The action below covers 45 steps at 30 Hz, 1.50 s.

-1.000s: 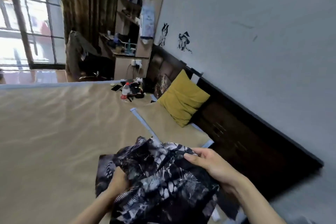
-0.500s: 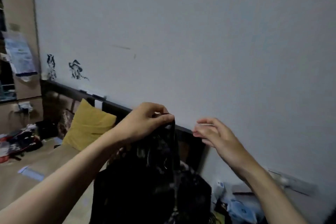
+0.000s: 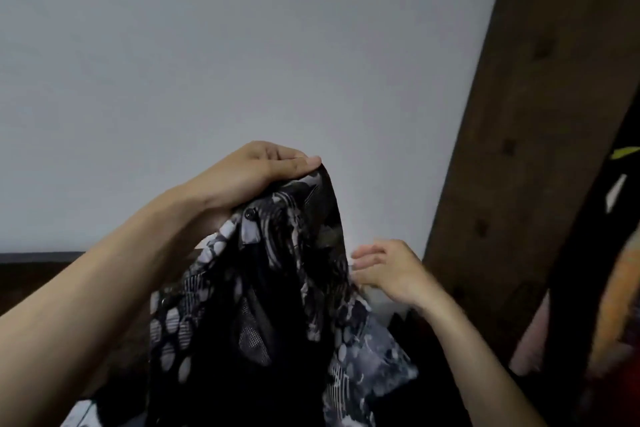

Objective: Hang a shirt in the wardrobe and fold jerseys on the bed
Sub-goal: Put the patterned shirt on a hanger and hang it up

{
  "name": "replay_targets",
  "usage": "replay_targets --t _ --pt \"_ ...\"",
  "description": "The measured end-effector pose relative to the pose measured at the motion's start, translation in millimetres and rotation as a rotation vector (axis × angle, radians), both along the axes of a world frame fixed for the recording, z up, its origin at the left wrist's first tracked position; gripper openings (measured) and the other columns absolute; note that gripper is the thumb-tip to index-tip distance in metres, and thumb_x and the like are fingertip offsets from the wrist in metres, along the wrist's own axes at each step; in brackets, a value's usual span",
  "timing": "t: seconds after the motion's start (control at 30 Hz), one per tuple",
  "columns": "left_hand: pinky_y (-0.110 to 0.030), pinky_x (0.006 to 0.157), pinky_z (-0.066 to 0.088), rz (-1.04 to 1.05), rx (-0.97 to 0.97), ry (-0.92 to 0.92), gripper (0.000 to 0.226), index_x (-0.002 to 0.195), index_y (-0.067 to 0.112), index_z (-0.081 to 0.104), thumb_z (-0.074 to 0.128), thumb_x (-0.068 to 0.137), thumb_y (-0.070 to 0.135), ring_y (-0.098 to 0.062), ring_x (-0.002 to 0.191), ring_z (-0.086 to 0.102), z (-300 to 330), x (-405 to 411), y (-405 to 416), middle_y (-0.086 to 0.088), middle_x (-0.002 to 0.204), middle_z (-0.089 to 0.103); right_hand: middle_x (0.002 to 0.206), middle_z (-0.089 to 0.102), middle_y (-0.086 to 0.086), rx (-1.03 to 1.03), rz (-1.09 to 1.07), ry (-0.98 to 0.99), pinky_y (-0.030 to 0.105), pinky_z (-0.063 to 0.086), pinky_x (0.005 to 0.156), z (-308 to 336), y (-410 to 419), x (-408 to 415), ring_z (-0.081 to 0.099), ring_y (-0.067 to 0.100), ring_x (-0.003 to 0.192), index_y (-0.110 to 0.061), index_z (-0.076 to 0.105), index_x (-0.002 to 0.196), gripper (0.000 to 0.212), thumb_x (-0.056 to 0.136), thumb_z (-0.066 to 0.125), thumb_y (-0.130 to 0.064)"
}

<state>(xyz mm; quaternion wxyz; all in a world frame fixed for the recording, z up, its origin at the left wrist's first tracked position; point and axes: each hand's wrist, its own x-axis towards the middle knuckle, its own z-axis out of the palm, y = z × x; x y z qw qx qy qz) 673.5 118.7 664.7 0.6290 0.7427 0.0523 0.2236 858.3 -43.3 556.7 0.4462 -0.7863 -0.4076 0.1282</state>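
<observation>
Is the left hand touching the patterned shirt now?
Touching. The head view shows the left hand pinching the top edge of the patterned shirt, which hangs from it.

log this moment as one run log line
step: lifting shirt | left hand: grips shirt top | right hand: open beside shirt | wardrobe panel: at right

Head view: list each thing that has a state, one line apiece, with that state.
patterned shirt: held up in the air, hanging crumpled, not on a hanger.
left hand: grips the shirt's top edge, fingers curled.
right hand: fingers relaxed beside the shirt's right edge; contact unclear.
wardrobe panel: upright at right; dark clothes hang past it.
</observation>
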Motion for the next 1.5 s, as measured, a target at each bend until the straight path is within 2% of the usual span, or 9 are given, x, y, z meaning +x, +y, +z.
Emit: replay_targets --t 0.13,0.33,0.53,0.7,0.8,1.03,1.13,1.3,1.5 --pt "-0.029 0.072 0.057 -0.224 -0.062 -0.058 0.024 0.103 -0.001 0.070 0.063 0.095 0.020 -0.024 0.069 0.065 19.0 69.1 -0.7 -0.020 0.091 0.067 0.088 0.062 -0.011 0.477 -0.453 -0.496 0.020 0.049 0.074 -2.8 -7.4 -10.8 0.061 0.004 0.079 -0.025 0.059 0.087 0.033 0.073 0.065 0.004" --pt "-0.021 0.065 0.056 -0.520 0.014 -0.059 0.020 0.093 0.004 0.073 0.064 0.093 0.022 -0.020 0.069 0.067 51.0 158.7 -16.3 -0.014 0.090 0.071 0.120 0.070 -0.018 0.329 -0.169 0.151 0.028 0.052 0.098 -14.6 -2.0 14.0 0.066 -0.003 0.110 -0.043 0.057 0.129 0.046 0.086 0.067 -0.055" --pt "-0.031 0.076 0.059 -0.628 0.062 -0.050 0.042 0.112 -0.013 0.064 0.067 0.092 0.025 -0.027 0.074 0.068 54.3 239.2 -19.7 -0.024 0.095 0.071 0.105 0.077 -0.008 0.391 -0.370 0.169 0.020 0.054 0.083 -3.0 -44.0 67.0 0.071 0.003 0.098 -0.021 0.072 0.110 0.016 0.102 0.059 -0.018" --pt "-0.022 0.078 0.053 -0.542 0.753 -0.106 0.011 0.086 0.013 0.077 0.071 0.092 0.020 -0.009 0.075 0.069 43.7 309.4 -8.4 -0.007 0.089 0.078 0.092 0.079 0.003 0.453 -0.630 -0.084 0.029 0.054 0.077 39.5 -116.0 91.2 0.073 0.015 0.088 -0.007 0.076 0.094 0.015 0.087 0.079 -0.020" --pt "-0.046 0.091 0.053 -0.792 0.967 0.154 0.017 0.094 0.022 0.077 0.062 0.097 0.013 -0.025 0.097 0.072 12.2 345.8 -9.3 -0.006 0.099 0.078 0.078 0.070 0.019 0.326 -0.656 -0.272 0.035 0.045 0.066 77.5 -139.1 93.4 0.063 0.020 0.072 -0.003 0.068 0.081 0.043 0.081 0.081 -0.044" --pt "-0.041 0.109 0.045 -1.483 0.317 0.383 0.061 0.139 0.025 0.058 0.080 0.082 0.016 -0.020 0.133 0.055 -49.5 371.4 -32.3 -0.002 0.143 0.059 0.086 0.061 0.041 0.285 -0.710 -0.502 0.045 0.043 0.064 128.3 -159.4 103.2 0.062 0.036 0.068 0.011 0.062 0.083 0.058 0.084 0.079 -0.045" --pt "-0.019 0.079 0.054 -1.411 0.250 0.271 0.038 0.111 0.016 0.065 0.074 0.077 0.002 -0.007 0.093 0.072 -66.3 373.7 -39.5 0.002 0.102 0.077 0.091 0.065 0.040 0.473 -0.833 -0.473 0.039 0.045 0.072 140.3 -175.1 108.2 0.062 0.027 0.075 -0.001 0.064 0.076 0.039 0.087 0.079 -0.036" --pt "-0.017 0.085 0.045 -0.474 0.284 -0.512 0.041 0.070 0.028 0.072 0.057 0.090 -0.005 -0.007 0.093 0.067 -83.7 374.6 -83.8 0.004 0.095 0.071 0.087 0.079 0.014 0.509 -0.844 -0.392 0.021 0.054 0.070 158.3 -193.9 118.7 0.074 0.017 0.078 -0.006 0.074 0.085 0.023 0.091 0.075 -0.028" --pt "-0.024 0.078 0.053 -0.774 0.500 -0.309 0.038 0.109 0.047 0.055 0.069 0.079 0.065 0.002 0.085 0.064 -133.5 360.0 -189.1 0.024 0.105 0.065 0.087 0.079 0.011 0.567 -0.765 -0.258 0.031 0.057 0.081 161.7 -223.2 157.2 0.077 0.021 0.082 -0.015 0.075 0.078 0.018 0.092 0.073 -0.027"
